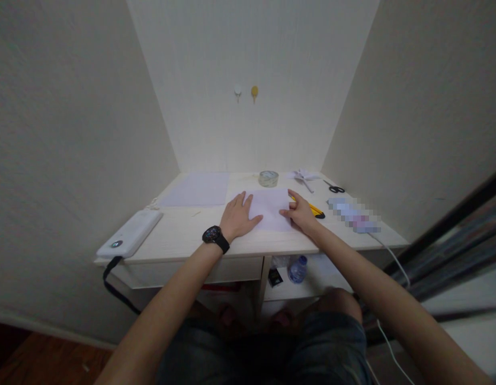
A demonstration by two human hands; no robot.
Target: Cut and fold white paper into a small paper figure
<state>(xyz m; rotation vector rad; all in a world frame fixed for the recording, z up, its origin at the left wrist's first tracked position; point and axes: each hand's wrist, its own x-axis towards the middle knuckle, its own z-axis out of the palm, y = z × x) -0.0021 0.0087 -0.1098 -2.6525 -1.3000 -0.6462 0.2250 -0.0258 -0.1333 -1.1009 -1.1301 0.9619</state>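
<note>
We see a pale paper sheet (272,209) lying flat near the front edge of the table (184,230). Left hand (238,216) rests palm-down on its 9 o'clock edge, fingers spread apart. Right hand (299,212) presses its 3 o'clock edge, fingers loosely curled, clamped on nothing. A tape roll (268,178) sits at 12 o'clock of the sheet; scissors (334,187) lie at 2 o'clock.

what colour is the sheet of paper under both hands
Pale lilac, nearly white; the head view shows the sheet of paper flat on the desk.
</note>
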